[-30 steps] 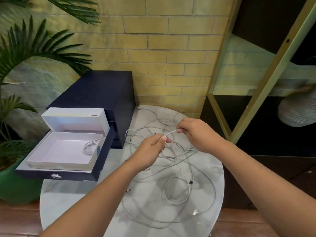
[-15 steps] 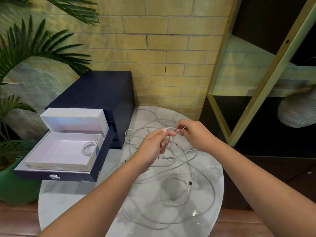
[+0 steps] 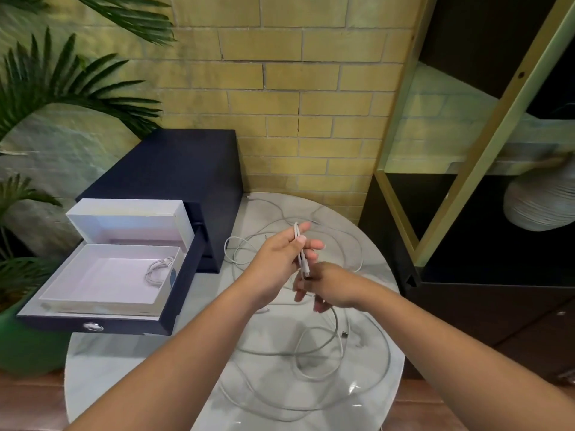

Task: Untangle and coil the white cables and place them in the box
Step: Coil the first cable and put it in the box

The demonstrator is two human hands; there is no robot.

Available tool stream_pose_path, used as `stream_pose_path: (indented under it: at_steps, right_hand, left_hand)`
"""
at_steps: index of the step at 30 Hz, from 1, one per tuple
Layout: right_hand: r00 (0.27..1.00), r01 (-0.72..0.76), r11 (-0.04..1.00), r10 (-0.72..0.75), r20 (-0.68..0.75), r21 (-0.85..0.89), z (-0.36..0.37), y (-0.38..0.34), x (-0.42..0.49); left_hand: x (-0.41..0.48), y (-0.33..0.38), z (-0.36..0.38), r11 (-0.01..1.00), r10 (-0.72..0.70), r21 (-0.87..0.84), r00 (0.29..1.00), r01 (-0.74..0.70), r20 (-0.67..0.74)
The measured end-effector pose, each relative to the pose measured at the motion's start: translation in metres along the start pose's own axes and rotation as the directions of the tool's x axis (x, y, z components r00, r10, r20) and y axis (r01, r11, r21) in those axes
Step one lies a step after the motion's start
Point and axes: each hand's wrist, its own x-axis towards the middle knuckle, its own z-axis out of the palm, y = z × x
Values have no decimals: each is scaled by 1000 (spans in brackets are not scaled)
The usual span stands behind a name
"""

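Head view: left hand (image 3: 278, 264) pinches white cable (image 3: 300, 255) above table (image 3: 124, 362); box (image 3: 93, 281) open leftward.

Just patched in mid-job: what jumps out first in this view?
The left hand pinches a folded white cable upright above the round marble table, with the right hand just below it. Under them sprawls a tangle of white cables. At left, an open white box in a navy drawer holds one coiled cable.

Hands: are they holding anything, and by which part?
The left hand pinches a white cable at a doubled-over stretch near its plug end. The right hand is lower on the same cable; its grip is too blurred to tell.
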Motion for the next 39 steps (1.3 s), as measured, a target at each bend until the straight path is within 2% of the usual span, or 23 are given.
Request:
stream_pose_path:
  at_steps: [5, 9, 12, 16, 20, 24, 29, 33, 36, 39]
  right_hand:
    - [990, -90, 991, 100, 103, -97, 22, 12, -6]
    - [999, -24, 977, 33, 40, -212, 29, 13, -11]
    - [999, 38, 940, -28, 36, -339, 20, -1, -14]
    - [998, 55, 884, -65, -6, -465, 6, -13, -17]
    - [987, 47, 880, -115, -115, -474, -8, -17, -19]
    - [973, 74, 894, -162, -165, -442, -21, -20, -16]
    - [945, 81, 848, -233, -231, -525, -37, -23, -14]
    - [915, 110, 762, -329, -235, -638, -47, -25, -16]
    - [913, 129, 746, -346, -214, -654, -52, -25, -13]
    - [907, 144, 743, -364, -214, -653, -53, -26, -11]
  left_hand:
    - [10, 3, -7, 997, 53, -57, 994, -59, -96]
    - [17, 1, -18, 996, 84, 4, 980, -85, -179]
    - [19, -10, -28, 971, 116, 227, 973, -70, -199]
    - [18, -24, -38, 834, 184, 544, 974, -86, -129]
    - [17, -33, -44, 717, 238, 686, 968, -121, -78]
    - [15, -36, -41, 655, 179, 745, 984, -128, 11]
    - [12, -35, -38, 685, 31, 725, 997, -69, 66]
    - [7, -32, -40, 612, -28, 788, 994, -70, 110]
    - [9, -33, -40, 523, -47, 845, 986, -112, 160]
    - [11, -32, -41, 503, -55, 857, 985, -112, 161]
